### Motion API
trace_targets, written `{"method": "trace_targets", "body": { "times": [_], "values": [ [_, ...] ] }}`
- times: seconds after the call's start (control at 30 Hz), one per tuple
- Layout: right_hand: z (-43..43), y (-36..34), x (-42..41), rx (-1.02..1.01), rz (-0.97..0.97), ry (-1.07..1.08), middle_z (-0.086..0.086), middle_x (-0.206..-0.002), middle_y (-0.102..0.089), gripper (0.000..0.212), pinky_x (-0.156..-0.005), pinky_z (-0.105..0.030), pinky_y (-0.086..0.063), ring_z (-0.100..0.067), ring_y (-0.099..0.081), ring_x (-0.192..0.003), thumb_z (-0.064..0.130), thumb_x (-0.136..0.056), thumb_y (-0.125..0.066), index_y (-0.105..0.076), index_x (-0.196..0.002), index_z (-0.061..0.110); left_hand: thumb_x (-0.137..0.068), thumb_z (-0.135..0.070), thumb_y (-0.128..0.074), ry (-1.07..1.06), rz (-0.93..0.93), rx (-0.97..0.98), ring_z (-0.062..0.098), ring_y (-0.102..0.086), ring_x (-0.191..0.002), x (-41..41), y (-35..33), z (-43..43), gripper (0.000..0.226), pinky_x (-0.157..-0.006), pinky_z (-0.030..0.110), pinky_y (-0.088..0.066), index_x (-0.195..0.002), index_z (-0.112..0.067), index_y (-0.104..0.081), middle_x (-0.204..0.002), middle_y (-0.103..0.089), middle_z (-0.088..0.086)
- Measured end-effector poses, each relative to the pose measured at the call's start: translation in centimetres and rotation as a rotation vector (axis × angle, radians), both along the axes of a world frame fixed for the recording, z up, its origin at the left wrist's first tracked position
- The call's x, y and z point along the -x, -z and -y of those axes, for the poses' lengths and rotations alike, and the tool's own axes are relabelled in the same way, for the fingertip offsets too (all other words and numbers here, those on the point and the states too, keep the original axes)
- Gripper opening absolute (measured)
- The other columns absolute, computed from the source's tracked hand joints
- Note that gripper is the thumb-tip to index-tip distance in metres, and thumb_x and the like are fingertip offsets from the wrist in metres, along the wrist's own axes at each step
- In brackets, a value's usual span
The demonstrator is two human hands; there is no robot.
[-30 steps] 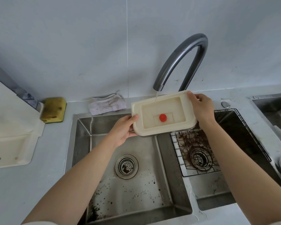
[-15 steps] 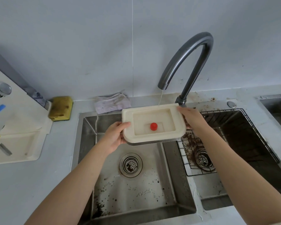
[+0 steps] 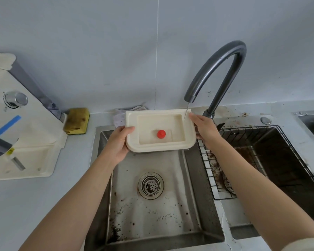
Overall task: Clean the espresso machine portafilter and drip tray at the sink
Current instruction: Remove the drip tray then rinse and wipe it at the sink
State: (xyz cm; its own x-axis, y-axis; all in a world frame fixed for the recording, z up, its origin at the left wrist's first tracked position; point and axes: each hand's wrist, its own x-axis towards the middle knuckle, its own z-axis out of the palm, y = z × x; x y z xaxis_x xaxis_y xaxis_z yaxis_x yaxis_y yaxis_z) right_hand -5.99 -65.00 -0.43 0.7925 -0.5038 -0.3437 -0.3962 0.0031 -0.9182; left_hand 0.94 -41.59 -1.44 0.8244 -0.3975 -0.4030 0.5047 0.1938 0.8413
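Note:
A cream drip tray with a red float knob in its well hangs level over the left sink basin. My left hand grips its left edge, thumb on the rim. My right hand holds its right edge. A thin stream of water from the dark curved faucet lands on the tray's right rim. No portafilter shows.
A cream espresso machine stands on the counter at left, a yellow sponge and a crumpled cloth behind the sink. Coffee grounds speckle the basin around the drain. A black wire rack sits in the right basin.
Both hands have carried the tray to the left and levelled it, so the water now falls on its right rim instead of its middle. The view has swung left, showing more of the machine.

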Motion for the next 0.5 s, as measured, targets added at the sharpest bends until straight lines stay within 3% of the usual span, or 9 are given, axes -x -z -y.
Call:
{"method": "trace_targets", "body": {
  "times": [0.13,0.27,0.37,0.5],
  "values": [
    [-0.1,-0.3,-0.2,-0.002,-0.031,-0.022,0.002,-0.083,-0.062,0.020,-0.060,-0.023,-0.046,-0.014,-0.059,-0.077,0.035,-0.094,-0.046,-0.061,-0.091,0.023,-0.091,-0.009,-0.047,-0.026,-0.022,0.001,0.019,-0.060,-0.089,-0.1,-0.3,0.0,0.014,-0.076,0.032,-0.050,-0.098,-0.010,-0.058,-0.098,-0.064,0.006],
    [-0.1,-0.3,-0.3,-0.124,-0.040,-0.026,0.005,-0.076,-0.059,0.014,-0.056,-0.022,-0.045,-0.012,-0.057,-0.070,0.023,-0.093,-0.048,-0.061,-0.091,0.019,-0.092,-0.015,-0.050,-0.074,-0.069,-0.010,0.017,-0.063,-0.084,-0.1,-0.8,0.0,0.011,-0.060,0.024,-0.057,-0.096,-0.012,-0.060,-0.094,-0.066,0.004],
    [-0.2,-0.1,-0.4,-0.163,-0.031,-0.042,0.008,-0.071,-0.061,0.022,-0.052,-0.021,-0.046,-0.007,-0.058,-0.065,0.010,-0.091,-0.047,-0.060,-0.106,0.020,-0.091,-0.016,-0.053,-0.142,-0.133,-0.007,0.014,-0.064,-0.082,-0.1,-1.1,0.2,0.009,-0.061,0.023,-0.056,-0.093,-0.013,-0.060,-0.090,-0.068,0.002],
    [-0.2,0.0,-0.9,-0.156,-0.064,-0.011,0.002,-0.078,-0.061,0.023,-0.049,-0.019,-0.044,-0.010,-0.056,-0.066,0.008,-0.089,-0.050,-0.061,-0.108,0.015,-0.090,-0.017,-0.055,-0.169,-0.242,0.027,0.013,-0.065,-0.079,0.2,-1.5,0.3,0.009,-0.055,0.022,-0.057,-0.093,-0.012,-0.061,-0.085,-0.070,0.001]
  ]
}}
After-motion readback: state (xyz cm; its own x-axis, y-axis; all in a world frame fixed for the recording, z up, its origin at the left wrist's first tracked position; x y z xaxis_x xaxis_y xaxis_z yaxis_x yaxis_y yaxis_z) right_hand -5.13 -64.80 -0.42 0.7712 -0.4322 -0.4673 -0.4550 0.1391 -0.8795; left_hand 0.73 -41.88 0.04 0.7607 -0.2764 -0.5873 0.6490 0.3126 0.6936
